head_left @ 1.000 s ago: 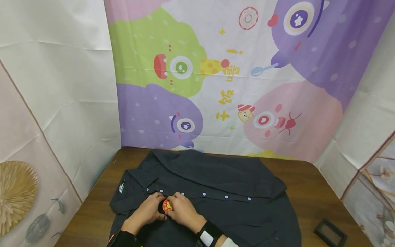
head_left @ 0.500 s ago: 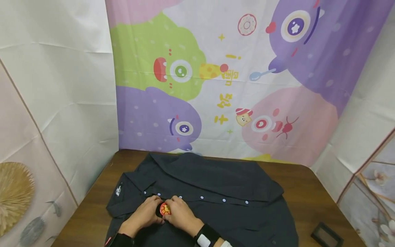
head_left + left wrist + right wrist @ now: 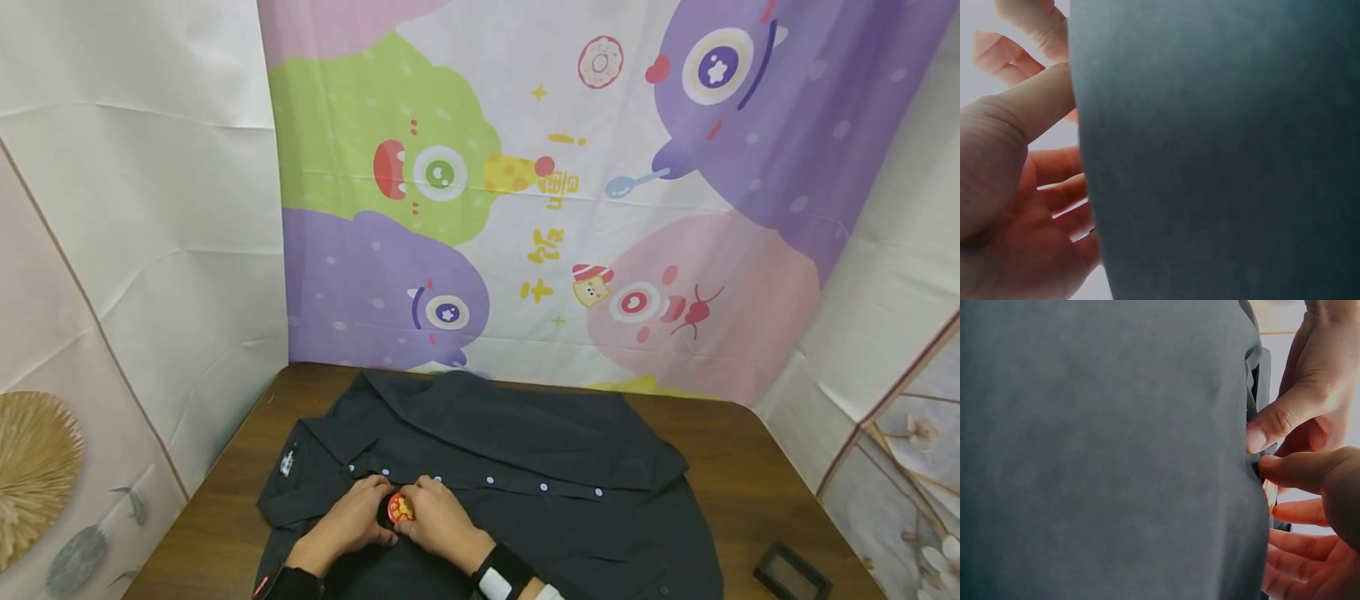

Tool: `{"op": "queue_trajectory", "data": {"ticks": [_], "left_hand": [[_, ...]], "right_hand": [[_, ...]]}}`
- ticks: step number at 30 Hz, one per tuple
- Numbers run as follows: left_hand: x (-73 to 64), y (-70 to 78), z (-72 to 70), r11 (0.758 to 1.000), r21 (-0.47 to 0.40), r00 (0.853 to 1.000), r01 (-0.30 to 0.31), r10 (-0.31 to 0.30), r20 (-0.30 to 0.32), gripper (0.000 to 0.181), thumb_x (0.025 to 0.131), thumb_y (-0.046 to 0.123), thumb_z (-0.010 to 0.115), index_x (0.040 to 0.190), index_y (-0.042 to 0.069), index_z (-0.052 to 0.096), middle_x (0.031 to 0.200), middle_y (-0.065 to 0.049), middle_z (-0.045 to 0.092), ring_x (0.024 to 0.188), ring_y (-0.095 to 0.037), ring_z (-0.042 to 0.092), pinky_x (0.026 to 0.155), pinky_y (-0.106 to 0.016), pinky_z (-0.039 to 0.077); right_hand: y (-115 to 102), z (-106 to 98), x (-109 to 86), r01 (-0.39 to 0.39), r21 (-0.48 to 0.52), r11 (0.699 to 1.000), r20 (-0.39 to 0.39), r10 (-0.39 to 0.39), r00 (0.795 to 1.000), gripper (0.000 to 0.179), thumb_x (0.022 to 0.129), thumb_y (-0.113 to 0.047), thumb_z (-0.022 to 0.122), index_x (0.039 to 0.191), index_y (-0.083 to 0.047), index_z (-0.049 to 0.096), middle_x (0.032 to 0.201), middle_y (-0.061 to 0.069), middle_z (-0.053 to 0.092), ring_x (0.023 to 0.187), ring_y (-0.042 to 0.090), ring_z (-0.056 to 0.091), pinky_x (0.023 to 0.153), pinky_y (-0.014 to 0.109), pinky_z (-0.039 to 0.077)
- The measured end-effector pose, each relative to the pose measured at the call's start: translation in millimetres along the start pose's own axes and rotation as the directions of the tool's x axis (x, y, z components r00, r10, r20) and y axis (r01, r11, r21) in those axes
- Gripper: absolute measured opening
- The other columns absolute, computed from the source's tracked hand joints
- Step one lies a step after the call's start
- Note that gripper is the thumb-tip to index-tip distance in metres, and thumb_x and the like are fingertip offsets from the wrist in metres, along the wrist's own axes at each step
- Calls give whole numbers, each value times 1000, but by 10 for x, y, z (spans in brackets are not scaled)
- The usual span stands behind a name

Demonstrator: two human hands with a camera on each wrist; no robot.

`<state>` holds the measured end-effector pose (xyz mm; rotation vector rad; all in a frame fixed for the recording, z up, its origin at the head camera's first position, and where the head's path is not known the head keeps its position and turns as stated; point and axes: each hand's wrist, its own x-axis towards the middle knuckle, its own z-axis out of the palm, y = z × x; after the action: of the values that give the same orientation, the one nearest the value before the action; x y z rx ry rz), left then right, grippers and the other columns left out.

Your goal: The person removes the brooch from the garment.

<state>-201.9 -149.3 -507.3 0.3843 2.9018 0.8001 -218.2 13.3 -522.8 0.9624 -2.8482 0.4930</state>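
A dark shirt (image 3: 570, 533) with pale buttons lies spread out, its cloth filling most of both wrist views. On its front, between the two hands, is a round red-and-yellow badge (image 3: 401, 507) with a black patch along its left side. My right hand (image 3: 442, 517) pinches the badge's right edge between thumb and fingers. From the left, my left hand (image 3: 352, 515) pinches the shirt cloth right beside the badge. In the right wrist view, both thumbs meet at the fold of the cloth, with a sliver of the badge (image 3: 1269, 495) below. The badge's back is hidden.
The wooden table (image 3: 731, 467) carries the shirt. A small black frame (image 3: 792, 572) with a pale window lies near the right edge. Behind the table hangs a cartoon-print curtain (image 3: 525, 333), and pale fabric walls (image 3: 187, 275) stand at the sides.
The head view has shifted slightly, so the table sits a little lower and farther left. Both hands keep nearly the same hold at the badge.
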Motion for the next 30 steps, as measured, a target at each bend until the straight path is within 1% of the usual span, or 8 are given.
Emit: {"op": "queue_trajectory", "data": {"ticks": [2, 5, 6, 9, 17, 25, 30], "left_hand": [[4, 6, -1, 1000, -1, 1000, 4, -4, 1, 58, 62, 15, 90, 111, -5, 64, 121, -17, 59, 116, -36, 54, 100, -56, 44], [20, 6, -5, 1000, 5, 1000, 9, -9, 1, 59, 62, 15, 90, 111, -5, 64, 121, -17, 59, 116, -36, 54, 101, -55, 43], [26, 2, -5, 1000, 6, 1000, 10, -10, 0, 60, 62, 15, 90, 112, -5, 64, 121, -18, 59, 117, -37, 54, 101, -55, 43], [32, -4, -11, 1000, 4, 1000, 13, -13, -1, 60, 62, 16, 90, 112, -5, 64, 121, -18, 59, 116, -37, 54, 101, -55, 43], [27, -14, 15, 1000, 10, 1000, 14, -14, 8, 59, 62, 17, 91, 111, -4, 64, 120, -16, 60, 116, -36, 54, 101, -55, 44], [46, 1, 6, 999, 29, 999, 40, -41, 21, 59, 62, 16, 91, 112, -4, 64, 121, -16, 60, 116, -36, 54, 102, -55, 43], [41, 16, -17, 998, 37, 999, 43, -44, 26, 59, 62, 16, 90, 111, -4, 64, 120, -17, 60, 116, -36, 54, 102, -55, 43]], "right_hand": [[5, -6, -1, 1, 3, 1000, 2, -1, 1000, 38, 77, -28, 81, 108, -10, 71, 88, 0, 60, 77, 8, 55, 81, 26, 51], [16, -22, 4, 7, 9, 1000, -5, -7, 1000, 37, 77, -28, 80, 108, -11, 70, 88, -1, 60, 75, 8, 54, 75, 24, 50], [20, -27, 6, 11, 14, 1000, -8, -11, 1000, 37, 77, -27, 80, 108, -11, 70, 88, 0, 60, 74, 8, 54, 71, 22, 48], [29, -30, 6, 16, 26, 1000, -13, -16, 1000, 36, 77, -26, 80, 109, -11, 70, 88, 0, 60, 74, 8, 53, 66, 20, 46], [29, -52, -4, 12, 69, 998, 9, -12, 1000, 37, 78, -25, 79, 111, -12, 69, 92, 0, 61, 75, 7, 54, 66, 20, 46], [31, -98, 0, 35, 54, 998, 14, -36, 999, 37, 78, -25, 79, 111, -12, 70, 91, 0, 62, 74, 6, 54, 65, 19, 45], [28, -104, -4, 23, 67, 998, 17, -24, 1000, 36, 78, -26, 79, 110, -11, 71, 91, -1, 62, 73, 5, 53, 64, 18, 44]]}}
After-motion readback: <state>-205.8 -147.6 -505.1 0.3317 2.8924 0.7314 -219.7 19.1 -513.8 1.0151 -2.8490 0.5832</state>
